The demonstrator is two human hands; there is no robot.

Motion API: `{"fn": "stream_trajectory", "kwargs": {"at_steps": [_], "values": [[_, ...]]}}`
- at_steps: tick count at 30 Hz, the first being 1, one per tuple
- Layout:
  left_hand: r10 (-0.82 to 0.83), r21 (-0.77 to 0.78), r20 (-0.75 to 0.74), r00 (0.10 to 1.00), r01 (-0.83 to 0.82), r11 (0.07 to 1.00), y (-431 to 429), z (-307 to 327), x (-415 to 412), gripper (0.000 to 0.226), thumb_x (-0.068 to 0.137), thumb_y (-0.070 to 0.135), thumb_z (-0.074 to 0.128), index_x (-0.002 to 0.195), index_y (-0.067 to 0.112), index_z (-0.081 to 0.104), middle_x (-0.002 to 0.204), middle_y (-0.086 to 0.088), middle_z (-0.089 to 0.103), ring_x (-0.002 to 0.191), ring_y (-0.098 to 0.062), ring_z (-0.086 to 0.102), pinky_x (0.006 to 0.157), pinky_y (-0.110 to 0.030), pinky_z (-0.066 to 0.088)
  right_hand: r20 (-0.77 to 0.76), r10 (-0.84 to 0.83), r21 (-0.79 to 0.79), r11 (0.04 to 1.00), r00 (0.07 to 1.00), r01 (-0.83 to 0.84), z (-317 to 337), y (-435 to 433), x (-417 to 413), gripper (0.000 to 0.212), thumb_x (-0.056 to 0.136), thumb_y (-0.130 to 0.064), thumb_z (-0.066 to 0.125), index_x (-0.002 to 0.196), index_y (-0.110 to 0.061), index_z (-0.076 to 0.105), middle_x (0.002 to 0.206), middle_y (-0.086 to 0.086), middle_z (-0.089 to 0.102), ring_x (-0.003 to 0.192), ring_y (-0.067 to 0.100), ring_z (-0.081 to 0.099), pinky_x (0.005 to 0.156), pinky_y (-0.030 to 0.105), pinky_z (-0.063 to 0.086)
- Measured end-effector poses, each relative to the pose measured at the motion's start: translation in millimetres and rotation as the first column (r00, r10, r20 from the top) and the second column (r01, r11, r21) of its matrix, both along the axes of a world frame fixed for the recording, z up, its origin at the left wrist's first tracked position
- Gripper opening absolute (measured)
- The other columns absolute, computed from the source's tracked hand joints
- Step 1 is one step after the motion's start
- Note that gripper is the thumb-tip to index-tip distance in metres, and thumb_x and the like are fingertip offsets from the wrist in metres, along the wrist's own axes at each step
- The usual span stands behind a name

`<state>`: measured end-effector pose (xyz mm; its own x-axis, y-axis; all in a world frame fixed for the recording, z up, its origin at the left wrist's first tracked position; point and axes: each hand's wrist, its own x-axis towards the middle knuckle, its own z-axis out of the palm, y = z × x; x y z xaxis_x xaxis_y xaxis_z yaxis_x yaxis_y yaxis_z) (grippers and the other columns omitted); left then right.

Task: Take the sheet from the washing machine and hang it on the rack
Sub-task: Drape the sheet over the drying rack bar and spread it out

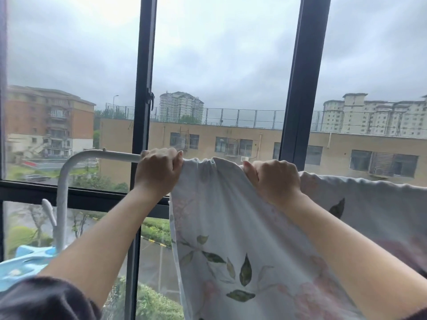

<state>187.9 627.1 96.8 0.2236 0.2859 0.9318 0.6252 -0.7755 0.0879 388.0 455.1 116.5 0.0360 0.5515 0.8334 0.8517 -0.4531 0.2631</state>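
Note:
A pale sheet (231, 227) printed with green leaves and faint pink flowers hangs over the top bar of a white drying rack (76, 159) in front of a window. My left hand (157, 168) grips the sheet's bunched left edge at the bar. My right hand (273, 179) grips the sheet's top fold a little to the right. Between my hands the cloth is gathered into small pleats. To the right the sheet runs on along the bar to the frame's edge. The washing machine is out of view.
Dark window frames (144, 88) stand right behind the rack. The rack's white upright (62, 204) curves down at the left, with a white hook (49, 210) beside it. A light blue plastic thing (23, 262) lies at the lower left.

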Motion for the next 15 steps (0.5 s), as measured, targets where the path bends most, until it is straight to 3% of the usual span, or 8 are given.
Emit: {"fn": "stream_trajectory", "kwargs": {"at_steps": [1, 3, 5, 7, 9, 11, 13, 15], "values": [[-0.009, -0.016, 0.011, 1.000, 0.010, 1.000, -1, -1, -1, 0.047, 0.092, 0.045, 0.015, 0.073, 0.015, 0.047, 0.069, -0.004, 0.056, 0.066, -0.027, 0.054, 0.080, -0.041, 0.040, 0.000, -0.005, 0.001, 1.000, 1.000, 0.005, -1, 1, -1, 0.080, 0.081, -0.060, -0.008, 0.072, -0.021, 0.061, 0.069, 0.004, 0.066, 0.070, 0.027, 0.062, 0.057, 0.030, 0.030], [0.003, -0.058, 0.081, 0.997, 0.002, 0.998, -3, -14, -1, 0.050, 0.094, 0.045, 0.022, 0.106, 0.008, 0.054, 0.108, -0.014, 0.061, 0.101, -0.033, 0.057, 0.096, -0.044, 0.039, -0.009, -0.001, -0.012, 1.000, 1.000, 0.001, 0, 1, -4, 0.075, 0.089, -0.060, 0.000, 0.075, -0.021, 0.063, 0.071, 0.004, 0.066, 0.070, 0.027, 0.062, 0.057, 0.030, 0.030], [0.005, -0.106, 0.221, 0.975, 0.018, 0.994, -17, -40, 0, 0.054, 0.096, 0.043, 0.035, 0.133, 0.004, 0.038, 0.146, -0.019, 0.034, 0.133, -0.032, 0.035, 0.109, -0.045, 0.028, -0.033, 0.009, -0.046, 0.999, 0.999, -0.010, 2, 0, -7, 0.063, 0.096, -0.055, 0.013, 0.077, -0.020, 0.063, 0.075, 0.004, 0.066, 0.073, 0.026, 0.062, 0.058, 0.031, 0.030], [-0.054, -0.253, 0.343, 0.938, 0.148, 0.956, -42, -73, 7, 0.060, 0.096, 0.038, 0.046, 0.142, 0.005, 0.025, 0.154, -0.017, 0.017, 0.142, -0.030, 0.021, 0.111, -0.045, 0.025, -0.040, 0.008, -0.057, 0.998, 0.999, -0.010, 3, -2, -8, 0.060, 0.097, -0.053, 0.016, 0.076, -0.020, 0.062, 0.077, 0.003, 0.066, 0.073, 0.026, 0.061, 0.059, 0.030, 0.029], [-0.107, -0.517, 0.407, 0.907, 0.325, 0.792, -57, -102, 21, 0.056, 0.094, 0.033, 0.053, 0.138, 0.006, 0.030, 0.145, -0.018, 0.032, 0.131, -0.033, 0.038, 0.103, -0.049, 0.040, -0.044, 0.009, -0.047, 0.999, 0.999, -0.011, 2, 0, -6, 0.060, 0.097, -0.053, 0.016, 0.075, -0.020, 0.061, 0.077, 0.003, 0.066, 0.071, 0.026, 0.060, 0.058, 0.030, 0.030], [-0.149, -0.694, 0.437, 0.887, 0.438, 0.571, -63, -115, 28, 0.034, 0.090, 0.036, 0.055, 0.109, 0.008, 0.057, 0.109, -0.014, 0.061, 0.101, -0.032, 0.058, 0.081, -0.043, 0.049, -0.056, 0.009, -0.042, 0.999, 0.998, -0.011, 2, 3, -5, 0.062, 0.097, -0.053, 0.015, 0.074, -0.020, 0.061, 0.075, 0.003, 0.066, 0.066, 0.024, 0.054, 0.058, 0.030, 0.031], [-0.119, -0.689, 0.512, 0.851, 0.489, 0.534, -59, -117, 20, 0.027, 0.086, 0.036, 0.051, 0.075, 0.014, 0.061, 0.077, -0.008, 0.065, 0.079, -0.031, 0.061, 0.066, -0.038, 0.047, -0.059, 0.002, -0.040, 0.999, 0.998, -0.004, 2, 3, -4, 0.063, 0.097, -0.053, 0.014, 0.076, -0.019, 0.063, 0.074, 0.004, 0.065, 0.063, 0.023, 0.048, 0.058, 0.030, 0.032], [0.019, -0.660, 0.574, 0.819, 0.448, 0.603, -48, -105, -3, 0.032, 0.096, 0.029, 0.046, 0.075, 0.008, 0.057, 0.079, -0.013, 0.064, 0.078, -0.032, 0.058, 0.065, -0.039, 0.044, -0.058, -0.011, -0.031, 0.999, 0.998, 0.009, 2, 1, -3, 0.064, 0.097, -0.054, 0.014, 0.076, -0.019, 0.063, 0.072, 0.004, 0.063, 0.062, 0.023, 0.047, 0.058, 0.030, 0.031]]}}
